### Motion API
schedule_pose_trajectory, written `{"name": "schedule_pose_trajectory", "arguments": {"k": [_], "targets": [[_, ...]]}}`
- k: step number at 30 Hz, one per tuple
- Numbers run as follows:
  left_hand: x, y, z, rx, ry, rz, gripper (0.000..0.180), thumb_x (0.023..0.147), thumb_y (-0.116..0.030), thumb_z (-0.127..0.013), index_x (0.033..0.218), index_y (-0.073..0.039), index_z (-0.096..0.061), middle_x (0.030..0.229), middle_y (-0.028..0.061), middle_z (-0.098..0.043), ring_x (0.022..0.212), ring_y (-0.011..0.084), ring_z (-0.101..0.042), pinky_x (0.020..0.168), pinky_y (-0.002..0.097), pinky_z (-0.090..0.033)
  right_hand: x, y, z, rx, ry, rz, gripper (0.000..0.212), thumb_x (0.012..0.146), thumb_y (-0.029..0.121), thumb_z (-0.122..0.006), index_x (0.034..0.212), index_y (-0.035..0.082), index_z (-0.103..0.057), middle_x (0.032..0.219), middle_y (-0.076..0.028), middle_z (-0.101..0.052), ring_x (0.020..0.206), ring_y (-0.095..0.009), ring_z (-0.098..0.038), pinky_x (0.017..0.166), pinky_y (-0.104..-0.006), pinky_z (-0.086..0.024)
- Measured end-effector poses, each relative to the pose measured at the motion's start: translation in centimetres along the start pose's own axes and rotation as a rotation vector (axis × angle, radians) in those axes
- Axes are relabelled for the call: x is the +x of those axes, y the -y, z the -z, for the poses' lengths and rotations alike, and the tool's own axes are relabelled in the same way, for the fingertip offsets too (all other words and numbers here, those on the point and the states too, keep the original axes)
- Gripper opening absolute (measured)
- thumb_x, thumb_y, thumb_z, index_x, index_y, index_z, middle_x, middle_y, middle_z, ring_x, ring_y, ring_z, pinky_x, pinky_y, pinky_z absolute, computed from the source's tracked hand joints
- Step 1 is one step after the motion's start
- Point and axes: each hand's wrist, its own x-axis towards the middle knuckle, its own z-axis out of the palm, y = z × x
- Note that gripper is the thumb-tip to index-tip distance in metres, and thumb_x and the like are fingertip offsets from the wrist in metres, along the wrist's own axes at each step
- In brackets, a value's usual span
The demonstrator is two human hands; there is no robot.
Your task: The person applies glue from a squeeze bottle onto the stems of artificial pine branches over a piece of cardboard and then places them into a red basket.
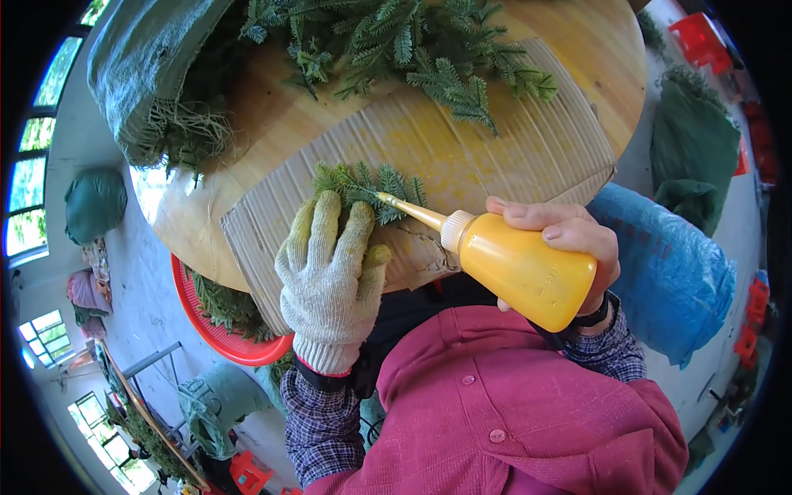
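My left hand (330, 268), in a pale knitted glove with yellow-stained fingertips, holds a small green fir sprig (401, 186) against a sheet of corrugated cardboard (305, 161). Its fingers reach over the sprig's left part and hide the stem end. In my bare right hand (577, 239) is a squeeze bottle (528, 268) full of yellow liquid, tilted with its long tapered nozzle (412, 211) pointing left. The nozzle's tip is at the sprig, just right of the gloved fingers; whether it touches the needles I cannot tell. Yellow specks and smears mark the cardboard.
Fir branches (404, 45) are heaped along the far side of the round wooden table (606, 49). A woven sack (148, 66) of greenery stands at the far left. Below the table edge are a red basket (247, 351) with more sprigs and a blue plastic bundle (660, 272).
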Motion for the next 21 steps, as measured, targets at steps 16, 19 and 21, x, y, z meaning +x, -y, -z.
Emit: {"name": "schedule_pose_trajectory", "arguments": {"k": [16, 19, 21], "targets": [[-0.11, 0.07, -0.14, 0.011, 0.014, 0.006, 0.054, 0.082, -0.027, -0.076, 0.131, -0.011, -0.066, 0.14, 0.0179, -0.058, 0.131, 0.0397, -0.053, 0.104, 0.0505, -0.042, -0.56, 0.59, 0.84, -0.126, 0.066, 0.023, 0.078, 0.072, 0.014, -0.096, 0.129, 0.008, -0.044, 0.121, -0.027, -0.064, 0.11, -0.038, -0.069, 0.095, -0.0606, -0.058], [-0.07, 0.03, -0.08, 0.017, 0.035, 0.021, 0.054, 0.082, -0.027, -0.076, 0.132, -0.011, -0.066, 0.141, 0.0177, -0.057, 0.131, 0.0397, -0.053, 0.104, 0.0505, -0.042, -0.67, 0.79, 0.79, -0.127, 0.061, 0.017, 0.078, 0.071, 0.014, -0.096, 0.129, 0.008, -0.044, 0.121, -0.027, -0.064, 0.11, -0.038, -0.07, 0.095, -0.0607, -0.057], [0.02, -0.15, 0.12, 0.008, 0.049, 0.034, 0.053, 0.082, -0.025, -0.076, 0.132, -0.01, -0.066, 0.142, 0.018, -0.057, 0.133, 0.0397, -0.052, 0.107, 0.0502, -0.041, -0.72, 0.88, 0.8, -0.126, 0.058, 0.01, 0.077, 0.071, 0.013, -0.096, 0.129, 0.008, -0.044, 0.121, -0.027, -0.064, 0.109, -0.039, -0.07, 0.096, -0.0607, -0.057]]}}
